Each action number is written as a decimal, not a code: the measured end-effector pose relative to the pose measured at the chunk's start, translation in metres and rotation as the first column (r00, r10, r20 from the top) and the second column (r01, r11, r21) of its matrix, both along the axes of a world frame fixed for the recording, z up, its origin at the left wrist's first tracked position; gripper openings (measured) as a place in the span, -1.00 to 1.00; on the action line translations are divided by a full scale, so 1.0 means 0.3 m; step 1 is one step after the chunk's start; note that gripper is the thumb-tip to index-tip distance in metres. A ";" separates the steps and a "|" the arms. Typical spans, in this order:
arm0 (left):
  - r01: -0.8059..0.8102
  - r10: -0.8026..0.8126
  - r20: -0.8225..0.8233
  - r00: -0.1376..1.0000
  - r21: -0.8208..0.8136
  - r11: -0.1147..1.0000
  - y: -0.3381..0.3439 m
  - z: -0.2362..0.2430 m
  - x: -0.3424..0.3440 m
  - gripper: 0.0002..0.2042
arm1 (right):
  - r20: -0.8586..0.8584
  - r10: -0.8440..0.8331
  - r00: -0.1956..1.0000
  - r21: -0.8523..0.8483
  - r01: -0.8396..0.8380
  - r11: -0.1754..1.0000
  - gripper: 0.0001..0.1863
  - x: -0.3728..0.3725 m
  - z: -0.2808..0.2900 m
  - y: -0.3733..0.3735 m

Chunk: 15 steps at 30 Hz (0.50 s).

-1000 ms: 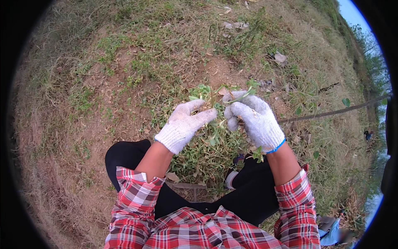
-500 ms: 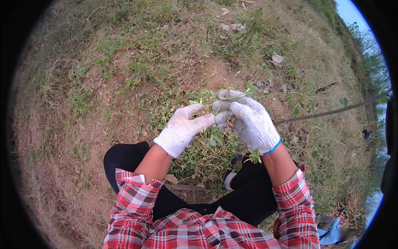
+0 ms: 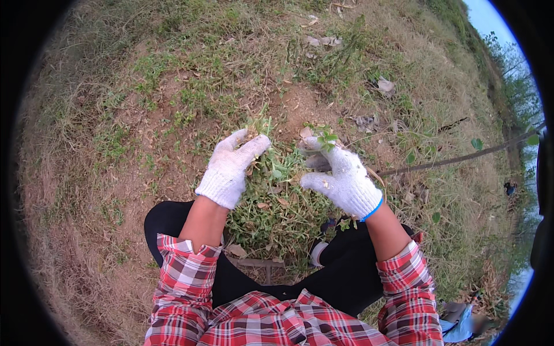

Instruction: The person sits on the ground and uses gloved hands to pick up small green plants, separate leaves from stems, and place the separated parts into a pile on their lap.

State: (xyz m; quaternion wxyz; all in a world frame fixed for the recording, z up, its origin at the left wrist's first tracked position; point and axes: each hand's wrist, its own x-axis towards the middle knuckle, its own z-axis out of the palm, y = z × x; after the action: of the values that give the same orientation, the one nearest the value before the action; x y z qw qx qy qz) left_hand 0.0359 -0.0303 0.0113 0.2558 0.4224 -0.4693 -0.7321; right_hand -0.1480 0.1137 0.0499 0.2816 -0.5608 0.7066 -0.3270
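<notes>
In the head view, the gloved left hand [image 3: 231, 167] pinches a tuft of green stems [image 3: 261, 125], which pokes up past its thumb and fingertips. The gloved right hand [image 3: 348, 183] is spread, thumb well apart from the fingers, with a leafy sprig [image 3: 327, 140] against its fingertips. The heap of cut greens [image 3: 278, 216] lies on the ground between and below both hands, nearer the person's legs

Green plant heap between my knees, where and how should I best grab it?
Probably by its left and right flanks, both hands scooping in from above: the green plant heap is a low, loose tangle of leafy stems with no one firm grip. Your left hand and right hand flank its far end.
</notes>
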 end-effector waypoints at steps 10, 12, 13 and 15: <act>0.025 -0.025 -0.007 1.000 0.053 0.998 0.011 0.024 -0.012 -0.22 | -0.309 -0.018 0.951 -0.299 -0.079 0.951 -0.75 -0.010 -0.024 -0.010; 0.024 -0.024 0.007 1.000 0.049 0.999 0.008 0.020 -0.007 -0.21 | -0.233 -0.020 0.972 -0.224 -0.034 0.974 -0.75 0.006 -0.015 -0.011; 0.017 -0.017 0.013 1.000 0.042 0.999 0.016 0.030 -0.011 -0.22 | -0.198 -0.027 0.980 -0.184 -0.011 0.983 -0.76 0.008 -0.012 -0.007; 0.015 -0.016 0.014 1.000 0.035 0.999 0.023 0.043 -0.019 -0.26 | -0.162 -0.017 0.987 -0.189 -0.014 0.982 -0.76 -0.004 -0.043 -0.001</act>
State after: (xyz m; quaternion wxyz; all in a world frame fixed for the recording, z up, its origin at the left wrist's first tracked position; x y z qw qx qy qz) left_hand 0.0302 -0.0233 0.0242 0.2392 0.4284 -0.4616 -0.7390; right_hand -0.1492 0.1135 0.0371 0.1677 -0.6095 0.6933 -0.3461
